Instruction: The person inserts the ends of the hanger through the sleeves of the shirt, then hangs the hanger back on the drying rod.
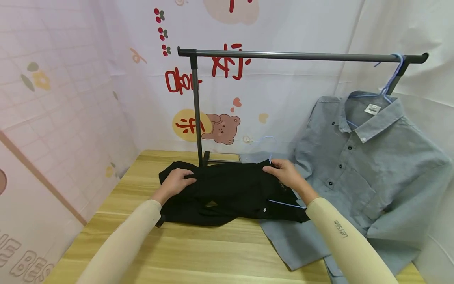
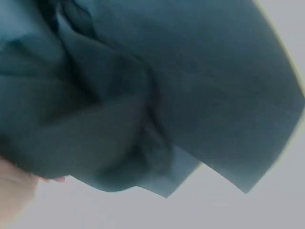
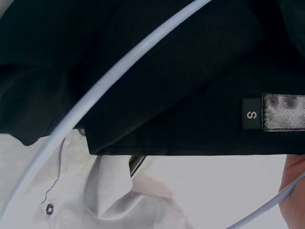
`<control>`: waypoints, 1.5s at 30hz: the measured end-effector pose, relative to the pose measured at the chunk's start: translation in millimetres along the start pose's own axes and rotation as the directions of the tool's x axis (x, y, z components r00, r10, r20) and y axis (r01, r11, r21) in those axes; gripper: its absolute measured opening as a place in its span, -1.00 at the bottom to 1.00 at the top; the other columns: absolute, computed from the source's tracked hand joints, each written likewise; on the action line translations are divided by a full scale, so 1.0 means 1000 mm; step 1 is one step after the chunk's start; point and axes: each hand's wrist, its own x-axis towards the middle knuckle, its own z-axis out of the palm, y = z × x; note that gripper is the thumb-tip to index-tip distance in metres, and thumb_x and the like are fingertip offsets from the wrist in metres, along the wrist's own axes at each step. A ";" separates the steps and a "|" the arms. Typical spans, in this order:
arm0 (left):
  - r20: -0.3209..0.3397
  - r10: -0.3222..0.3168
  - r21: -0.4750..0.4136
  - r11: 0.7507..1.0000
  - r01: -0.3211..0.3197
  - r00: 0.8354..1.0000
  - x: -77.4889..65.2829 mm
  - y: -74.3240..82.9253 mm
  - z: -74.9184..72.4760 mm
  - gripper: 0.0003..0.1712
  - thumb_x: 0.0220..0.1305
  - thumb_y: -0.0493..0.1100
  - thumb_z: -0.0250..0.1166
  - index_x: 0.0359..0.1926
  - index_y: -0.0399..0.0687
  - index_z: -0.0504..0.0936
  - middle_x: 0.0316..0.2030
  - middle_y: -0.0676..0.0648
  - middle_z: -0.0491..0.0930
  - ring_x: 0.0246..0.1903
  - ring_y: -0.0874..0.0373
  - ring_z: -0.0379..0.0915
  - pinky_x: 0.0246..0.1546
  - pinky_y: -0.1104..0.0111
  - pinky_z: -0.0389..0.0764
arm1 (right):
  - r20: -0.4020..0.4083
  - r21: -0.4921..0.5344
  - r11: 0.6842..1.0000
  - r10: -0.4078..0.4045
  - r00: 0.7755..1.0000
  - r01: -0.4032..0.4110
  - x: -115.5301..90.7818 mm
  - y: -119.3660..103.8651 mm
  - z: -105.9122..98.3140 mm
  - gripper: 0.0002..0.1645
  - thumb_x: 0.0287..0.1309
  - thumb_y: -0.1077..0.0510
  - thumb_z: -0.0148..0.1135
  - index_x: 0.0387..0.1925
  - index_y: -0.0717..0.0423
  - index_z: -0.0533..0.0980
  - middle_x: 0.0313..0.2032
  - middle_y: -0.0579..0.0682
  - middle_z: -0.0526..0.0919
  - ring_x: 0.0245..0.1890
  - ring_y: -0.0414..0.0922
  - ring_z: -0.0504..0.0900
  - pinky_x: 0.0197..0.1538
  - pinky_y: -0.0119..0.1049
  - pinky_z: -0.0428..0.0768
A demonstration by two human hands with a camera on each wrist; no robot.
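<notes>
A black shirt (image 1: 230,185) lies crumpled across the table, held up along its far edge. My left hand (image 1: 173,182) grips its left part, the fingertips partly hidden by cloth. At the upper right of the shirt my right hand (image 1: 286,173) pinches the fabric beside the hook of a light blue hanger (image 1: 287,203). The hanger's lower bar sticks out of the shirt below that hand. In the right wrist view the hanger (image 3: 102,88) crosses the dark cloth, and a brand label (image 3: 286,112) with an "S" size tag (image 3: 251,114) shows on the shirt.
A dark metal clothes rack (image 1: 301,56) stands behind the shirt. From its right end a grey-blue button shirt (image 1: 358,157) hangs on another light blue hanger, its lower part spreading onto the wooden table (image 1: 198,256). Printed cloth (image 1: 283,102) covers the wall behind.
</notes>
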 end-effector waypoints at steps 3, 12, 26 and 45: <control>-0.023 0.016 0.020 1.000 -0.016 1.000 -0.005 -0.010 -0.006 -0.70 0.39 -0.16 0.28 0.03 -0.22 0.69 0.03 -0.22 0.63 0.04 -0.17 0.54 0.05 -0.03 0.51 | -0.018 -0.014 1.000 0.011 1.000 -0.011 -0.003 0.003 -0.006 -0.43 0.35 -0.13 0.22 -0.54 0.11 0.19 -0.68 -0.05 0.16 -0.71 -0.13 0.15 -0.50 -0.26 0.27; -0.119 0.003 0.125 0.992 0.012 0.993 -0.025 -0.043 -0.025 -0.74 0.35 -0.30 0.26 -0.02 -0.40 0.67 -0.02 -0.36 0.62 0.02 -0.32 0.52 0.02 -0.10 0.51 | -0.088 0.001 0.997 0.076 0.993 -0.076 -0.006 0.012 -0.016 -0.45 0.33 -0.18 0.22 -0.48 0.16 0.31 -0.58 -0.02 0.22 -0.54 -0.07 0.25 -0.38 -0.21 0.29; -0.398 -0.145 0.229 0.940 0.252 0.906 -0.035 -0.055 -0.045 -0.67 0.41 -0.31 -0.01 -0.08 -0.37 0.66 -0.36 -0.29 0.66 -0.57 -0.05 0.47 -0.49 0.12 0.50 | -0.175 0.041 0.997 0.067 0.982 -0.061 -0.007 0.016 -0.024 -0.35 0.29 -0.20 0.26 -0.57 0.15 0.18 -0.65 -0.07 0.12 -0.65 -0.13 0.13 -0.50 -0.28 0.22; -0.237 0.074 0.193 0.981 -0.028 0.969 -0.045 -0.058 -0.092 -0.78 0.30 -0.41 0.18 -0.07 -0.41 0.65 -0.18 -0.37 0.63 -0.21 -0.25 0.56 -0.19 -0.05 0.55 | -0.363 0.138 0.981 0.177 0.915 -0.135 -0.014 0.030 -0.046 -0.33 0.28 -0.23 0.25 -0.57 0.13 0.17 -0.67 -0.13 0.12 -0.66 -0.14 0.17 -0.57 -0.26 0.22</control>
